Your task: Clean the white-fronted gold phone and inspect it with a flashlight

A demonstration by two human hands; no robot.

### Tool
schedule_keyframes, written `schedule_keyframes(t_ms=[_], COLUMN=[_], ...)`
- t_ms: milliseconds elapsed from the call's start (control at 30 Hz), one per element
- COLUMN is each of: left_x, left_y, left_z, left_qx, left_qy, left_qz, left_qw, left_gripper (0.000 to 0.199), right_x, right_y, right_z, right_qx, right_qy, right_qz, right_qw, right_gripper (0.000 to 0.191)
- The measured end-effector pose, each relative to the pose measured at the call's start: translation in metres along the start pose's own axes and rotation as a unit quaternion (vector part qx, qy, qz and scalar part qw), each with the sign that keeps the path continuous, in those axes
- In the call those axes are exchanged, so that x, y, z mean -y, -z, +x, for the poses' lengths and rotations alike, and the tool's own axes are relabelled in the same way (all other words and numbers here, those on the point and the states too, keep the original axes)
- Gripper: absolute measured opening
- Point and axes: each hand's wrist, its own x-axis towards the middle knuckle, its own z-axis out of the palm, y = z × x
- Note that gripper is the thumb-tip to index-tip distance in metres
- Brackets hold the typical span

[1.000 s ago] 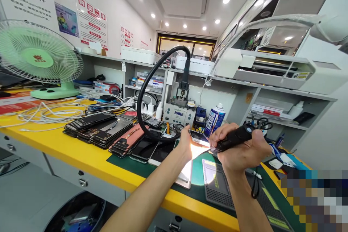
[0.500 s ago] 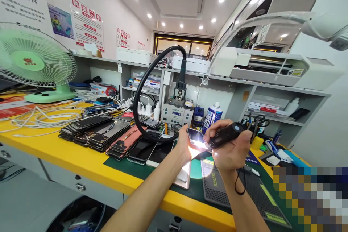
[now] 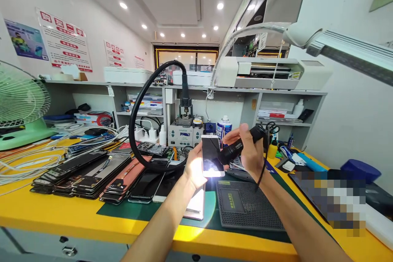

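Observation:
A white-framed smartphone (image 3: pixel 211 153) is held up over the bench, its dark screen turned toward me. My left hand (image 3: pixel 194 163) is closed around the phone's left side. In my right hand (image 3: pixel 250 151) is a black flashlight (image 3: pixel 233 151), lit and tilted down-left, with a wrist strap hanging from it. Its beam makes a bright spot near the lower end of the screen and spills onto the bench. Fingers of my right hand reach behind the flashlight close to the phone's right edge; whether they touch it I cannot tell.
A black perforated mat (image 3: pixel 245 204) lies on the green work mat (image 3: pixel 123 209). Left are stacked phone screens (image 3: pixel 95 172) and white cables (image 3: pixel 27 168). Behind, a hot-air station (image 3: pixel 185 131) has a looping black hose (image 3: pixel 132 127); a spray can (image 3: pixel 224 126) stands beside it.
The phone has turned upright, so its screen now faces me. The flashlight has swung to point down-left across it. My view has shifted right.

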Motion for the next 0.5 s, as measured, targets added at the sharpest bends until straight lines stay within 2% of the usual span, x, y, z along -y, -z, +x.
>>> schedule_keyframes(t_ms=[100, 167, 300, 400, 500], left_x=[0.002, 0.004, 0.007, 0.010, 0.014], left_y=[0.002, 0.004, 0.004, 0.002, 0.000], left_z=[0.002, 0.004, 0.006, 0.006, 0.008], left_qx=[-0.018, -0.037, -0.053, -0.062, -0.078], left_qy=[0.000, -0.003, -0.010, -0.025, -0.033], left_qz=[0.020, 0.033, 0.043, 0.045, 0.057], left_qw=[1.000, 0.999, 0.998, 0.997, 0.995], left_gripper=[0.040, 0.038, 0.034, 0.035, 0.038], right_x=[-0.018, -0.029, -0.049, -0.059, -0.065], right_y=[0.021, 0.031, 0.045, 0.055, 0.062], right_z=[0.000, -0.004, -0.016, -0.021, -0.023], right_qx=[0.037, 0.073, 0.143, 0.144, 0.125], right_qy=[-0.018, -0.063, -0.177, -0.212, -0.242], right_qz=[-0.110, -0.108, 0.023, 0.111, 0.152], right_qw=[0.993, 0.989, 0.974, 0.960, 0.950], right_gripper=[0.071, 0.067, 0.053, 0.050, 0.051])
